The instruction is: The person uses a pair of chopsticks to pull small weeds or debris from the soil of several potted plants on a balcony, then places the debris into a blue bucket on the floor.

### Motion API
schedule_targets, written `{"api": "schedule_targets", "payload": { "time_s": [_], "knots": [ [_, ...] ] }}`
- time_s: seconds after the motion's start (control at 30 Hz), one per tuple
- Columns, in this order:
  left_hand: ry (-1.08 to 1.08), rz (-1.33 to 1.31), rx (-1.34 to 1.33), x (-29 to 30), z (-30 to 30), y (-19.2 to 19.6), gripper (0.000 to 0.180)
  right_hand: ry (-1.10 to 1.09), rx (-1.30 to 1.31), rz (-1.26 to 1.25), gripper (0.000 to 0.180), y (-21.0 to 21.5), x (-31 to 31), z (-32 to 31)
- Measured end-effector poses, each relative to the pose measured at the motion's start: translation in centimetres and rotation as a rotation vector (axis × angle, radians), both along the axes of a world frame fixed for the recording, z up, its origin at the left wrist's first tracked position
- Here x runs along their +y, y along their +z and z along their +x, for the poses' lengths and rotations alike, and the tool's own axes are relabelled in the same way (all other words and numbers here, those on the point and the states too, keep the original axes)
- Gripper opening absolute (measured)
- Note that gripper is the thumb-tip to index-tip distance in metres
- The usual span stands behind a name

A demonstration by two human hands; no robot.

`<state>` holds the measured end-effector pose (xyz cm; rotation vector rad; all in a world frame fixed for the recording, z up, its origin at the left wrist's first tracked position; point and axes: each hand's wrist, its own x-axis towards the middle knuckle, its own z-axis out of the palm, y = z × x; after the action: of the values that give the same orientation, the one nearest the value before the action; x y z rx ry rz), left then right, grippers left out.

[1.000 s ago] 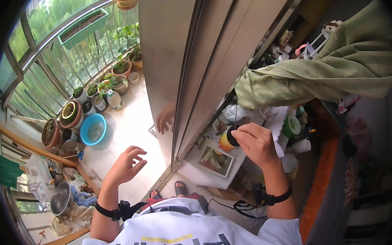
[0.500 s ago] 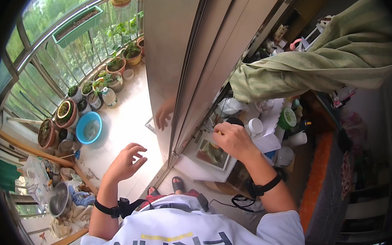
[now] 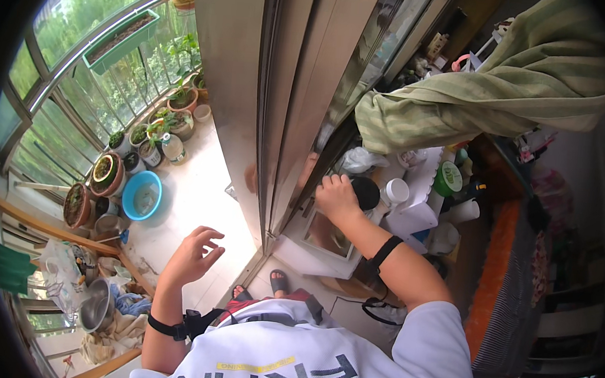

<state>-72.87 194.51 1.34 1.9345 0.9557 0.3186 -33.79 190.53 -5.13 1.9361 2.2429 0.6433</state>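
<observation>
My right hand (image 3: 337, 197) is at the edge of the tall metal-framed sliding door (image 3: 286, 102), its fingers curled in against the frame. The fingertips are hidden, so the exact hold does not show. A blurred reflection of skin appears in the panel beside it. Just right of that hand are a round black object (image 3: 365, 192) and a white tub (image 3: 395, 190), and a framed pane (image 3: 327, 235) lies below it. My left hand (image 3: 196, 253) hovers over the pale balcony floor, fingers loosely bent and apart, holding nothing.
Potted plants (image 3: 107, 173), a clear bottle (image 3: 173, 149) and a blue basin (image 3: 143, 195) line the balcony railing. A metal bowl (image 3: 97, 306) sits among cloths at lower left. A green striped curtain (image 3: 465, 102) hangs over a cluttered surface at right.
My right hand has moved left to the door's edge. The door's frame now stands further left, with more glass showing on its right. My left hand has hardly moved.
</observation>
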Motion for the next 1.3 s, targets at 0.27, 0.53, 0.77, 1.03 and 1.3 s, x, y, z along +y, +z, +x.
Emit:
{"api": "schedule_targets", "payload": {
  "time_s": [0.27,0.53,0.77,1.03,1.3],
  "knots": [
    [0.004,-0.013,-0.014,-0.1,0.7,0.2,0.029,-0.282,0.023,-0.453,0.024,0.4,4.7,0.8],
    [0.059,-0.003,-0.005,-0.1,-0.4,0.2,0.029,-0.289,0.009,-0.651,0.027,2.5,6.5,2.9],
    [0.080,-0.030,-0.014,0.0,-0.7,-0.1,0.029,-0.268,0.066,-0.617,0.025,1.8,6.9,3.7],
    [0.063,-0.028,-0.016,0.4,-0.3,-0.2,0.030,-0.307,0.089,-0.668,0.023,2.0,6.7,4.3],
    [0.053,-0.035,-0.006,0.9,0.0,-0.3,0.029,-0.127,0.106,-0.651,0.019,2.2,5.7,3.8]
  ]
}}
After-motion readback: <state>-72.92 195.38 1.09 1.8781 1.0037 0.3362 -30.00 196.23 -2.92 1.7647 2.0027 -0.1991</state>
